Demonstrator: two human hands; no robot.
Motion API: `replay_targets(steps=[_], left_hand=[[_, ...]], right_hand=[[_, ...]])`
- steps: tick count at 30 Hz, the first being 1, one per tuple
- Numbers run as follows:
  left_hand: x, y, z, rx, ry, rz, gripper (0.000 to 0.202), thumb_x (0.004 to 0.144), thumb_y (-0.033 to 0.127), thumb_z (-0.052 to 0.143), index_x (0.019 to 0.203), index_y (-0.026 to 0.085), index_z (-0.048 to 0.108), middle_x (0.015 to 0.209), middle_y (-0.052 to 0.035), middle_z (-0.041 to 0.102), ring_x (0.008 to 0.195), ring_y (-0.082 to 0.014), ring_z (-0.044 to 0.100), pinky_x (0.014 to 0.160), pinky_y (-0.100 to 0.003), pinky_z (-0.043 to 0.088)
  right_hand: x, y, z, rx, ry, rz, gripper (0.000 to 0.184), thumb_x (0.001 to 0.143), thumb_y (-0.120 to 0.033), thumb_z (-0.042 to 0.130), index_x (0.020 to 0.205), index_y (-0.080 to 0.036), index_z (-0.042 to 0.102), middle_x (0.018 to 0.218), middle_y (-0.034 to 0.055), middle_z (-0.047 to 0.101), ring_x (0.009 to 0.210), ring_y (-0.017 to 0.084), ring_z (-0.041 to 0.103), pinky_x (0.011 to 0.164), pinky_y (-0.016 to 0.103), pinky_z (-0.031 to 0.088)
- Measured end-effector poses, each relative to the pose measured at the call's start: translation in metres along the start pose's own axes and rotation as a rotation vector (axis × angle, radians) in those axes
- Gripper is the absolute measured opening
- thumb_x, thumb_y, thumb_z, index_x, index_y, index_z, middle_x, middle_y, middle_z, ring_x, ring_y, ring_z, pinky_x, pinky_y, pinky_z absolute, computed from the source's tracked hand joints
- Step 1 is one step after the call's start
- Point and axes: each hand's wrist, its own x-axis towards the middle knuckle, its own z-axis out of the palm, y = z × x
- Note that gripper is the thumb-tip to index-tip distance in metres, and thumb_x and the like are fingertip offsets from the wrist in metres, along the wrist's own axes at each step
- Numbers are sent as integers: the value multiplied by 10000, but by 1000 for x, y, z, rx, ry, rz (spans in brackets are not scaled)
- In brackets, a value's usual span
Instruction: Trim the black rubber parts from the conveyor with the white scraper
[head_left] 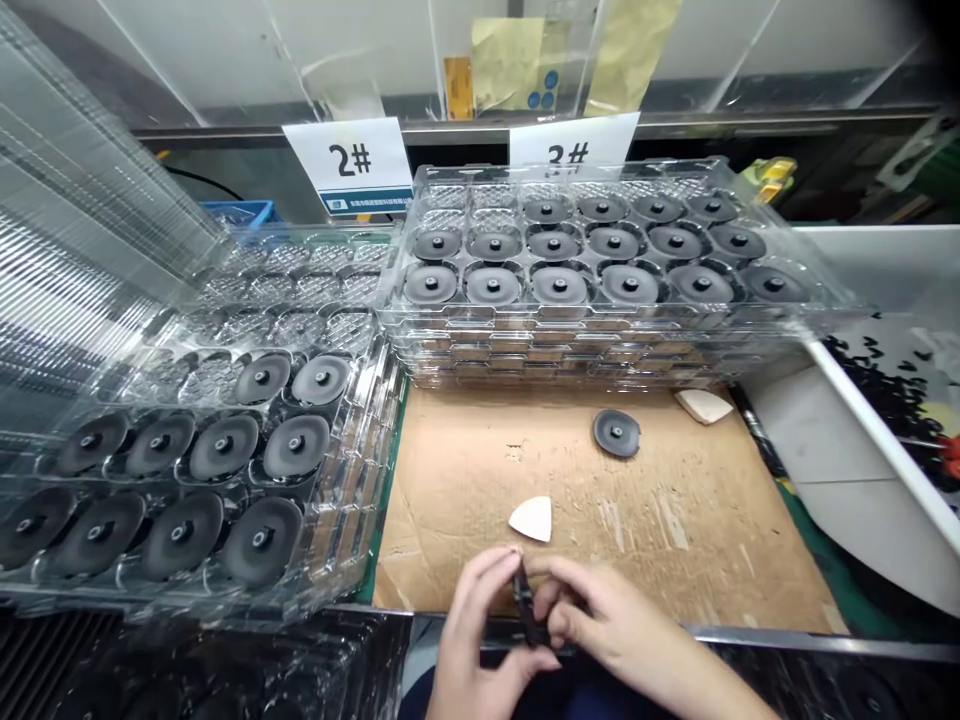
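Note:
My left hand (480, 625) and my right hand (600, 620) meet low in the view, just off the near edge of a brown cardboard sheet (675, 550). Both pinch a small black part (527, 610), which is partly hidden by my fingers, so its shape is hard to make out. A white triangular pad (531, 519) lies just beyond my hands. A second white pad (703, 406) and a round black disc with a central stud (616, 433) rest farther back on the cardboard.
Stacked clear plastic trays (600, 312) stand behind the cardboard, and others (367, 470) stand to its left; both hold rows of black discs. Cards marked 2# (349, 160) and 3# (577, 145) stand behind them. A white bin (877, 400) with small black pieces is at right.

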Motion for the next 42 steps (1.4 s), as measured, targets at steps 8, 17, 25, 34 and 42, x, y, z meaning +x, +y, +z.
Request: replay_targets(steps=[8,17,25,34,42], left_hand=[[22,16,-9,-945,304,-536,622,679,405,742,1255,320,524,1268,-94,605,1151,-289,581,1007,-410,445],[30,24,-10,-1028,326,-603,682,690,385,744,1306,281,472,1205,-109,654,1120,-265,606,1051,-417,398],[35,40,9,-895,212,-582,616,629,369,791,1194,230,588,1207,-106,639,1150,-275,572,998,-383,451],[35,58,14,-791,153,-602,568,611,408,793,1128,235,633,932,-38,712,988,-231,647,940,-353,491],[35,63,12,-732,137,-634,537,563,394,823,1053,236,671,999,-44,711,999,-238,647,907,-330,510]], right_hand=[[20,34,4,-361,422,20,318,874,-273,501,1177,-213,579,1038,108,552,697,199,616,655,381,523],[28,29,9,-394,351,-289,205,906,-186,461,965,-196,657,731,44,638,707,186,582,677,332,457],[14,-55,-9,-260,490,-463,260,928,-209,400,1121,-171,571,951,76,671,868,195,589,779,355,450],[8,-69,-6,-350,481,-575,259,930,-144,361,1060,-86,576,832,89,661,747,189,565,690,338,417],[-1,-72,-6,-283,482,-541,202,909,-131,406,1030,-125,568,838,53,661,715,163,568,660,318,407]])
